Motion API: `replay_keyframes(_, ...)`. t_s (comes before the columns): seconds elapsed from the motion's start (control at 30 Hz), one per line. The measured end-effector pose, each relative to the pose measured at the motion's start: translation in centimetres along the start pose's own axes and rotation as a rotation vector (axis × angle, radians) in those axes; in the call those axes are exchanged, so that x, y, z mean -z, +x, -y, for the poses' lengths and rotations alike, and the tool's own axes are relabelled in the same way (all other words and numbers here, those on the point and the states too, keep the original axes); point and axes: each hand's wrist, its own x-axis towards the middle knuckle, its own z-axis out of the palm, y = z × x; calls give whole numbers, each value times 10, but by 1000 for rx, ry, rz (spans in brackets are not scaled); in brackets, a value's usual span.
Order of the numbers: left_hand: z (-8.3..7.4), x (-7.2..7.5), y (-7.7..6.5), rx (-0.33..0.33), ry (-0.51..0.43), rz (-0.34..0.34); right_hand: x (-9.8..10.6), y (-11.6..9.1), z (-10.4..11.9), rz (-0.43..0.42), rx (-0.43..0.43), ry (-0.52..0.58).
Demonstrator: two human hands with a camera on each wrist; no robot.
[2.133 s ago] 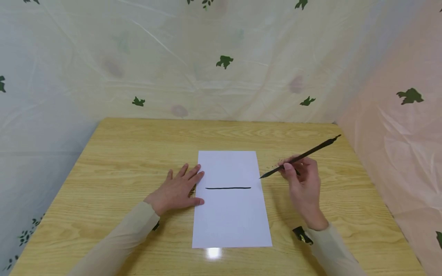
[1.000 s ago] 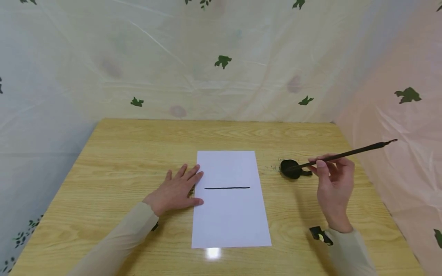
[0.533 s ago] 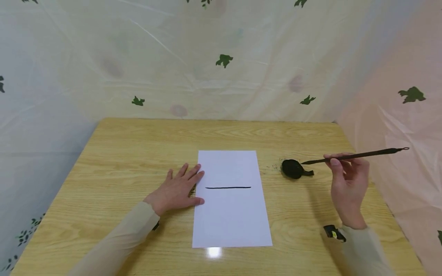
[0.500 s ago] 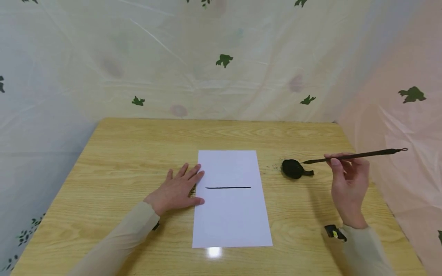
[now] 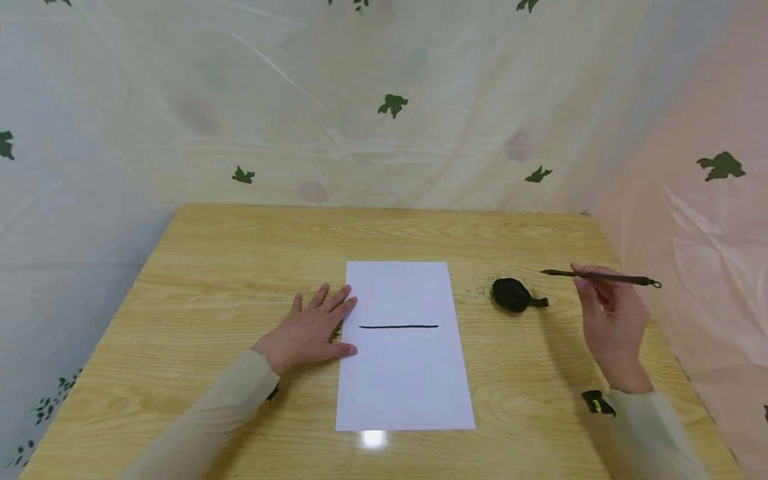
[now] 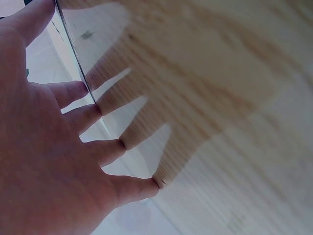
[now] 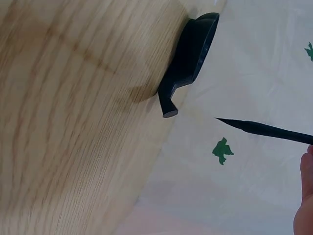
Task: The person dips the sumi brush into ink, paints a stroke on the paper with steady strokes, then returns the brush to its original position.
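My left hand (image 5: 309, 331) lies spread over the left edge of a white sheet of paper (image 5: 408, 387), fingertips and thumb on it. In the left wrist view that hand (image 6: 58, 142) has straight, splayed fingers touching the surface. One black horizontal stroke (image 5: 399, 327) crosses the paper's middle. My right hand (image 5: 615, 327) pinches a dark ink brush (image 5: 624, 278) by its handle, held in the air with the tip pointing left. A black ink dish (image 5: 510, 295) with a short handle sits left of that hand, apart from the brush tip (image 7: 244, 126) in the right wrist view.
Everything stands on a wood-grain table (image 5: 240, 253). Pale cloth (image 5: 312, 120) with green leaf prints hangs behind it and at both sides. Small dark specks lie between paper and dish.
My right hand carried the brush from beside the paper to the ink dish, then away to the right. The brush now lies flatter in the hand. The left hand has stayed put.
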Motion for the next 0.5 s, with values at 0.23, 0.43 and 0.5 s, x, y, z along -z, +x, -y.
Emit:
replay_keyframes(0.23, 1, -1, 1, -6, 7, -4, 2, -1, -4, 59, 94, -84)
replay_keyframes(0.43, 1, -2, 0, -8, -1, -10, 0, -3, -3, 98, 226, -54)
replay_keyframes(0.5, 1, -1, 0, -8, -2, -9, 0, -3, -3, 117, 256, -16)
